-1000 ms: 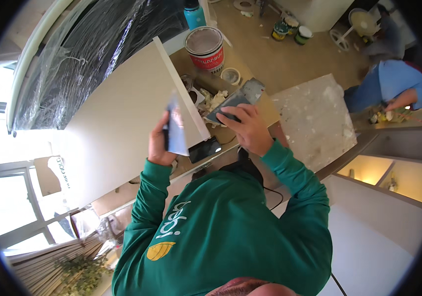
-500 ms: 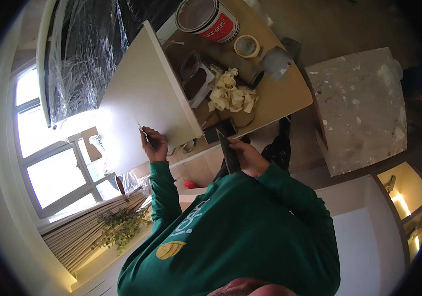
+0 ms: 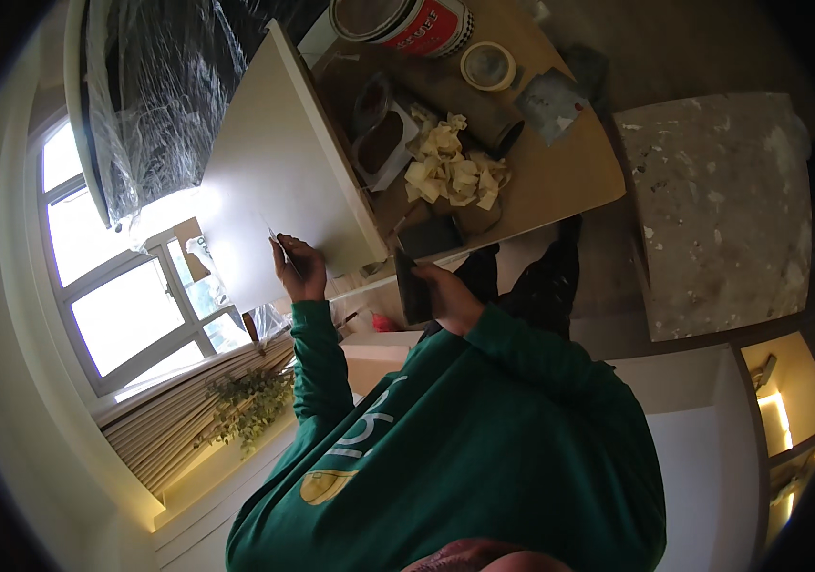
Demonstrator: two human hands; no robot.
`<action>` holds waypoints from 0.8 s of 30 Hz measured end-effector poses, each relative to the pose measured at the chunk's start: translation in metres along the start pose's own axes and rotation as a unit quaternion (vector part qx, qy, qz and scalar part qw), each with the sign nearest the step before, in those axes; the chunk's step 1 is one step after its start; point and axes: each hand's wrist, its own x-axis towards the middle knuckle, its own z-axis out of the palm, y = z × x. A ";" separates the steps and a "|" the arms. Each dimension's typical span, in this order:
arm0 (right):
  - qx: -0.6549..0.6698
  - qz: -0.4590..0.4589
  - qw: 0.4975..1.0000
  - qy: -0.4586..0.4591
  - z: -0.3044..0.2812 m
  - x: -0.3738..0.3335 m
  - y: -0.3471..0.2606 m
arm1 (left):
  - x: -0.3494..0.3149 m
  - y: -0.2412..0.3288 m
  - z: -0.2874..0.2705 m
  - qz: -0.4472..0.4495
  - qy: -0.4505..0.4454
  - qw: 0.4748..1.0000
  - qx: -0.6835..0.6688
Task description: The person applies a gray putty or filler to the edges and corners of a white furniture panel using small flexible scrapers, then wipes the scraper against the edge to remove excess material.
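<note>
My left hand (image 3: pixel 302 271) is closed around a thin tool (image 3: pixel 279 246) with a fine pointed tip, too small to tell its kind. That tip lies over the lower part of a smooth white panel (image 3: pixel 278 157), and I cannot tell whether it touches. To the right, in front of my body, my right hand (image 3: pixel 452 297) grips a dark, flat rectangular slab (image 3: pixel 414 289) held upright. The slab is just below the panel's near right corner.
Right of the panel, a brown board (image 3: pixel 569 176) bears crumpled cream tape (image 3: pixel 455 167), a tape roll (image 3: pixel 488 67), a paint tin (image 3: pixel 431 27), a dark tube (image 3: pixel 484 119) and a grey sheet (image 3: pixel 552 105). A paint-spotted platform (image 3: pixel 717 214) stands farther right.
The dark slab has turned in my right hand, showing more of its flat face, and moved slightly left. My left hand stays by the panel. The whole view has shifted slightly.
</note>
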 end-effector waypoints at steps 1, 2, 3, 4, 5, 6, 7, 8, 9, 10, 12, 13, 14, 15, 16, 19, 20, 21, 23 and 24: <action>-0.005 0.004 1.000 0.001 0.001 0.001 0.000 | 0.000 0.001 0.000 0.000 0.003 1.000 0.001; -0.011 0.007 1.000 0.002 0.001 0.002 0.000 | 0.000 0.001 0.000 0.000 0.006 1.000 0.002; -0.012 0.001 1.000 0.002 0.001 0.003 0.001 | 0.000 0.002 0.000 -0.003 0.007 1.000 -0.003; -0.013 -0.005 1.000 0.002 0.000 0.004 0.002 | 0.000 0.002 0.000 -0.007 0.008 1.000 -0.009; -0.014 -0.011 1.000 0.003 0.000 0.005 0.003 | 0.000 0.003 0.000 -0.010 0.009 1.000 -0.014; -0.004 -0.017 1.000 0.008 0.003 0.003 0.002 | 0.001 0.003 -0.001 -0.010 0.008 1.000 -0.013; 0.006 -0.022 1.000 0.014 0.005 0.000 0.001 | 0.001 0.003 -0.002 -0.010 0.007 1.000 -0.011; 0.017 -0.027 0.999 0.019 0.008 -0.002 0.000 | 0.001 0.003 -0.002 -0.010 0.006 1.000 -0.009; 0.023 -0.033 0.999 0.014 0.009 -0.003 0.000 | 0.002 0.003 -0.003 -0.012 0.005 1.000 -0.014; 0.030 -0.038 0.999 0.008 0.011 -0.004 0.001 | 0.002 0.003 -0.003 -0.013 0.005 1.000 -0.018; 0.038 -0.050 0.998 -0.006 0.012 -0.005 0.002 | 0.001 0.003 -0.004 -0.015 0.000 1.000 -0.021; 0.039 -0.055 0.998 -0.015 0.012 -0.005 0.003 | 0.001 0.003 -0.004 -0.015 -0.005 1.000 -0.020; 0.040 -0.060 0.997 -0.023 0.012 -0.005 0.004 | 0.001 0.003 -0.004 -0.015 -0.009 1.000 -0.018; 0.037 -0.058 0.997 -0.019 0.014 -0.007 0.003 | 0.001 0.003 -0.004 -0.018 -0.011 1.000 -0.022; 0.034 -0.055 0.998 -0.015 0.016 -0.009 0.001 | 0.000 0.002 -0.002 -0.022 -0.012 0.999 -0.026; 0.032 -0.063 0.997 -0.011 0.017 -0.008 0.000 | 0.000 0.002 -0.003 -0.021 -0.011 0.999 -0.032; 0.033 -0.069 0.997 -0.011 0.018 -0.007 0.000 | 0.000 0.003 -0.004 -0.019 -0.010 0.999 -0.034; 0.032 -0.076 0.997 -0.012 0.021 -0.008 -0.002 | 0.001 0.003 -0.005 -0.021 -0.010 0.999 -0.038; 0.030 -0.090 0.995 -0.014 0.027 -0.010 -0.005 | 0.002 0.004 -0.006 -0.025 -0.012 0.998 -0.047; 0.023 -0.089 0.996 -0.011 0.029 -0.010 -0.007 | 0.002 0.004 -0.005 -0.023 -0.009 0.999 -0.046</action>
